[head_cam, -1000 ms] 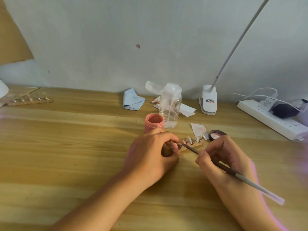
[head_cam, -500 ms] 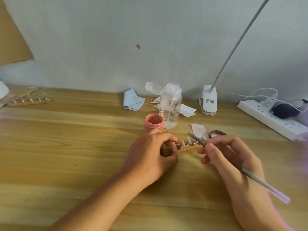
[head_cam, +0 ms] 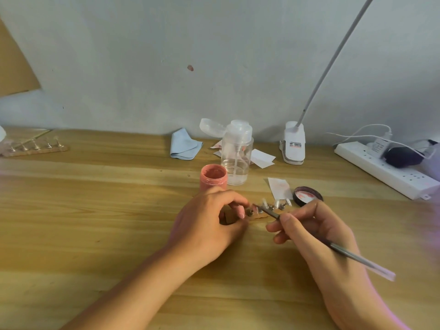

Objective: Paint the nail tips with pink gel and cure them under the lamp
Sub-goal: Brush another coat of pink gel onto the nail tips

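A small wooden holder (head_cam: pixel 262 216) carrying several clear nail tips (head_cam: pixel 277 204) lies mid-table. My left hand (head_cam: pixel 209 220) pinches the holder's left end, fingers curled round it. My right hand (head_cam: pixel 312 232) grips a thin grey brush (head_cam: pixel 352 256); its bristle end rests at the leftmost tip beside my left fingertips. The open pink gel jar (head_cam: pixel 213 175) stands just behind my left hand. Its dark lid (head_cam: pixel 307 194) lies upturned to the right of the holder.
A clear pump bottle (head_cam: pixel 237 153) stands behind the jar, with a blue cloth (head_cam: pixel 184 147), paper scraps (head_cam: pixel 278 186) and a clip lamp base (head_cam: pixel 294 145). A white power strip (head_cam: pixel 385 172) lies at far right. A second nail holder (head_cam: pixel 35 148) sits far left.
My right hand drew the brush back toward the lid, then brought its tip to the leftmost nail tip again. My left hand stayed on the holder.
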